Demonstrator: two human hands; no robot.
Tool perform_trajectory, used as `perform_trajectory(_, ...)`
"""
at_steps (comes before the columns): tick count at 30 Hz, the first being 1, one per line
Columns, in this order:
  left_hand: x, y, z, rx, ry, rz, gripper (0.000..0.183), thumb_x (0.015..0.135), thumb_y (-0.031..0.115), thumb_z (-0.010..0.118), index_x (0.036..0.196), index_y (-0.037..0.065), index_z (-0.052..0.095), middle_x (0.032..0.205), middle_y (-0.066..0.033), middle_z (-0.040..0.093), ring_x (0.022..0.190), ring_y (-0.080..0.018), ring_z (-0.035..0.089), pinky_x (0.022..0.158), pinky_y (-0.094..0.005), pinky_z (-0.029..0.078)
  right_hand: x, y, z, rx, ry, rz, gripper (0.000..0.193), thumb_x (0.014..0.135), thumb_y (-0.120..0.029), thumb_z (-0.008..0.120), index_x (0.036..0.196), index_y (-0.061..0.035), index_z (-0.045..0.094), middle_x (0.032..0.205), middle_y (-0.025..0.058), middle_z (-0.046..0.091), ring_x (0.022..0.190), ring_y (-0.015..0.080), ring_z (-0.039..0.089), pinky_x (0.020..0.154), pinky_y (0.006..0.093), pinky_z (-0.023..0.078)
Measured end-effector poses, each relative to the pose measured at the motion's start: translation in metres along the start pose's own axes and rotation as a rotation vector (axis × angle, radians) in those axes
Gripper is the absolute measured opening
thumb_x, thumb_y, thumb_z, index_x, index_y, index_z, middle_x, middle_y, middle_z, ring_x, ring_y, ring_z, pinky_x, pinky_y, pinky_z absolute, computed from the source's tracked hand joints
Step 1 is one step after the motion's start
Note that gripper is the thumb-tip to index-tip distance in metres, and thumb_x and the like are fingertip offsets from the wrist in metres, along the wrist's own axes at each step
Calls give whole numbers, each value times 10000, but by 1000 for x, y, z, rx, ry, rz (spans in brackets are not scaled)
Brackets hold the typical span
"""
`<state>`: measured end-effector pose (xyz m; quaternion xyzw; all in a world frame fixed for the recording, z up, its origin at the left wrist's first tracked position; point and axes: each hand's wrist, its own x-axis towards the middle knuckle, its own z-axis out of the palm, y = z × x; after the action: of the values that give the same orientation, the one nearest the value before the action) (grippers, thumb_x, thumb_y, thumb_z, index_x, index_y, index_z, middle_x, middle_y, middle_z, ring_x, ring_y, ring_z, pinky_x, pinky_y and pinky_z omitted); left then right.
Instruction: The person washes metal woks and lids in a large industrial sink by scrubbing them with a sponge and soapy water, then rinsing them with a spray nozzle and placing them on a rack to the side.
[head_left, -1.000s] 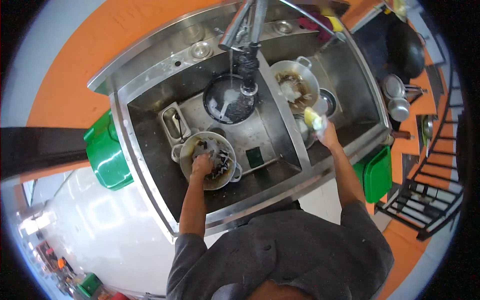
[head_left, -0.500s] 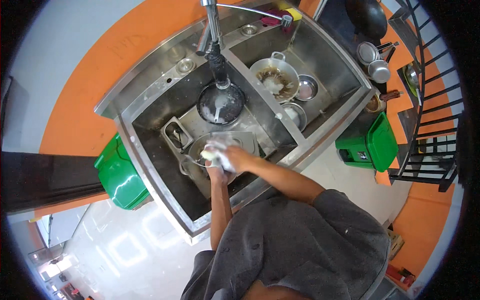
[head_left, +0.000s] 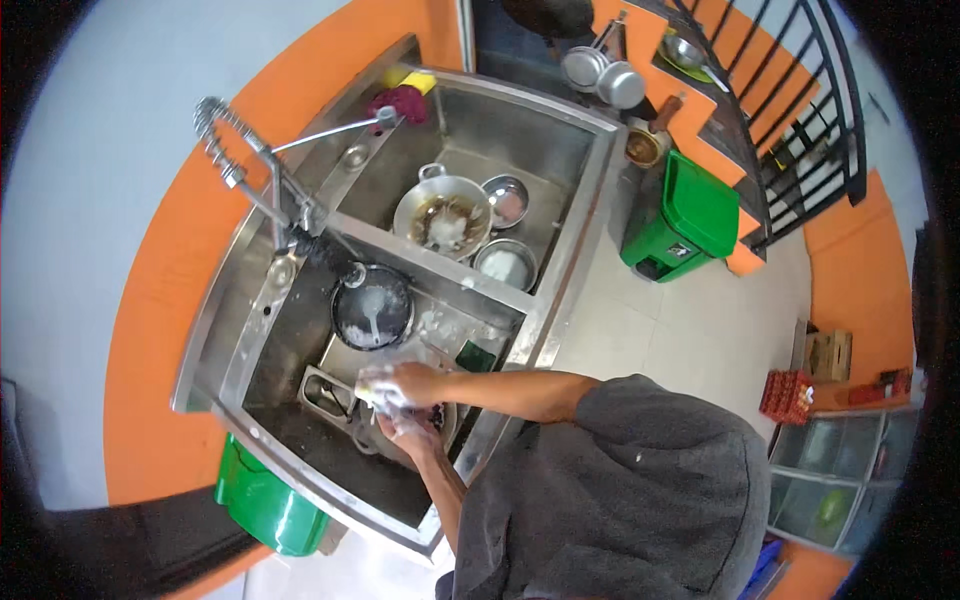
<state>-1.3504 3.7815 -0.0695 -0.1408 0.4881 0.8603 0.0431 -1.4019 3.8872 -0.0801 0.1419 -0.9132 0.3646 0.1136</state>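
Note:
My foam-covered right hand [head_left: 412,383] is closed around a pale yellow, soapy sponge [head_left: 364,386] above the left sink basin. Just below it, my left hand [head_left: 412,432] has its fingers curled in suds, close against the right. Foam and the other hand hide what it holds, if anything. Under both hands lies a round metal vessel [head_left: 375,442], mostly covered by them. A rectangular metal container [head_left: 325,392] rests beside it. Farther back, a black pan [head_left: 345,325] holds foamy water and a light-handled utensil. A dark green pad [head_left: 475,356] lies right of my hands.
The right basin holds a two-handled wok [head_left: 405,215] with murky water and two metal bowls [head_left: 505,200]. A spring-hose faucet [head_left: 290,215] rises at the back left. A purple cloth [head_left: 398,104] hangs on the rim. Green bins [head_left: 690,215] stand beside the sink.
My view has turned, so the sink sits farther left and more floor shows at right. My hands have drawn together, and the dark green pad is now visible.

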Motion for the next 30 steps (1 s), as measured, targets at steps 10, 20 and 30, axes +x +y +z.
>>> perform_trajectory(10, 54, -44, -42, 145, -117, -117, 315, 874, 82, 416, 1140, -61, 505, 1080, -145, 565, 874, -231, 578, 807, -364, 499, 17, 19, -37, 63, -99, 49, 291, 763, -57, 569, 1043, -95, 635, 982, 138, 669, 835, 300, 640, 786, 425, 509)
perform_trajectory(20, 3, 10, 34, 81, 114, -8, 290, 948, 132, 469, 1117, -95, 530, 1055, -192, 603, 915, -284, 605, 771, -387, 530, 29, 18, -60, 5, -50, 570, 363, 816, -232, 592, 1161, -117, 583, 1139, 169, 577, 951, 304, 597, 813, 411, 487)
perform_trajectory(30, 39, -12, -34, 386, -164, 43, 305, 905, 109, 425, 1081, -135, 477, 1190, -235, 525, 1093, -352, 542, 927, -412, 461, 51, 14, -87, 851, -29, 302, 402, 900, -402, 610, 867, -7, 678, 718, -16, 637, 623, 66, 514, 536, 249, 403)
